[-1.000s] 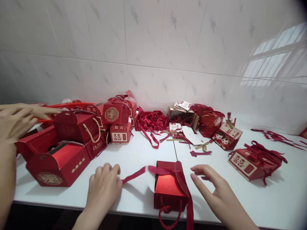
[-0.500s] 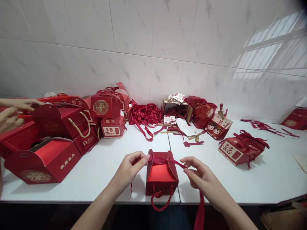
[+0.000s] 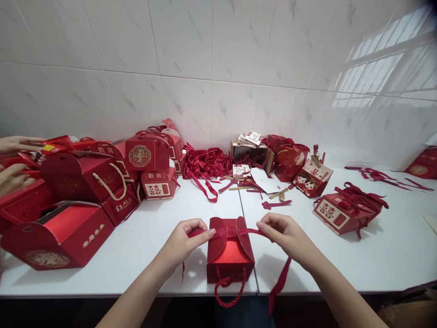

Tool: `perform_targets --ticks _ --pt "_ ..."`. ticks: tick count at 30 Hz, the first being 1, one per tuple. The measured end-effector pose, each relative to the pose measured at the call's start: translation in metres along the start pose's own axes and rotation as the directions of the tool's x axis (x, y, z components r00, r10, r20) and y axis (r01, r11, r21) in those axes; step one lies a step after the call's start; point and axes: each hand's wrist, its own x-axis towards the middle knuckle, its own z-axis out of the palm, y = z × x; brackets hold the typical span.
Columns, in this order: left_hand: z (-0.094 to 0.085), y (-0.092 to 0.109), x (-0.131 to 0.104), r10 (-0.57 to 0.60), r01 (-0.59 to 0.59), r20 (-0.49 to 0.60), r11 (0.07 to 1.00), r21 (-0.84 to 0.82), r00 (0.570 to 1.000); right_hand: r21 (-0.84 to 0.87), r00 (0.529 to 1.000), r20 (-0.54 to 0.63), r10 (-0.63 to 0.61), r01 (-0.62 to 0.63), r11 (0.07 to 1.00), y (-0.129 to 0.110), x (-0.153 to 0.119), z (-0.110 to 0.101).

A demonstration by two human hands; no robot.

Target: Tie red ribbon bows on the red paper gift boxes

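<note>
**Ribbon [image 3: 251,231] through the flaps [image 3: 245,241], a hand on either side**

From my remote seat I see the small red box [image 3: 231,269] standing upright near the front edge of the white table [image 3: 164,218], squarely between the two hands, where both can reach it equally. Its two curved flaps lean in over the top, with a gap between them showing the bright red inside. The ribbon crosses that gap, passing through both flaps; I judge that pulling it from both sides draws them toward each other.

The left hand [image 3: 191,237] has thumb and forefinger pinched on the ribbon just beside the left flap, which probably keeps that side from slipping. The right hand [image 3: 280,233] pinches it too, a little clear of the right flap, and a longer tail hangs below, past the table edge. The red rope handle [image 3: 230,303] droops off the front, out of the ribbon's way.

Farther out, a heap of ribbons [image 3: 206,163] lies against the tiled wall [image 3: 184,45], within easy reach, I'd say. On the right sits a bow-topped box [image 3: 348,212], set well apart, perhaps to spare its bow. On the left, larger boxes [image 3: 61,239] are packed close together, likely to save room, and another person's hands [image 3: 17,146] are among red items behind them.
</note>
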Motion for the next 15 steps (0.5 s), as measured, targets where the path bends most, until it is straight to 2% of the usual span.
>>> perform_targets --ticks 5,8,11,13,15 --pt "-0.006 -0.018 0.000 -0.098 0.102 0.047 0.990 -0.095 0.994 -0.004 0.999 -0.005 -0.052 0.052 0.999 0.017 0.008 0.010" --pt "-0.012 -0.030 -0.001 -0.154 0.162 0.080 0.980 -0.114 0.985 -0.024 0.998 0.040 -0.041 0.042 0.999 0.030 0.010 0.013" --pt "-0.016 -0.035 -0.003 -0.193 0.196 0.075 0.980 -0.041 0.978 -0.054 0.997 0.075 -0.003 0.007 0.999 0.042 0.010 0.012" --pt "-0.018 -0.035 -0.005 -0.151 0.149 0.025 0.987 0.062 0.988 -0.064 0.998 0.068 0.009 -0.005 0.998 0.049 0.009 0.009" --pt "-0.021 -0.034 -0.006 -0.075 0.087 -0.072 0.978 0.187 0.995 -0.078 0.999 0.049 0.008 -0.004 0.997 0.054 0.008 0.005"
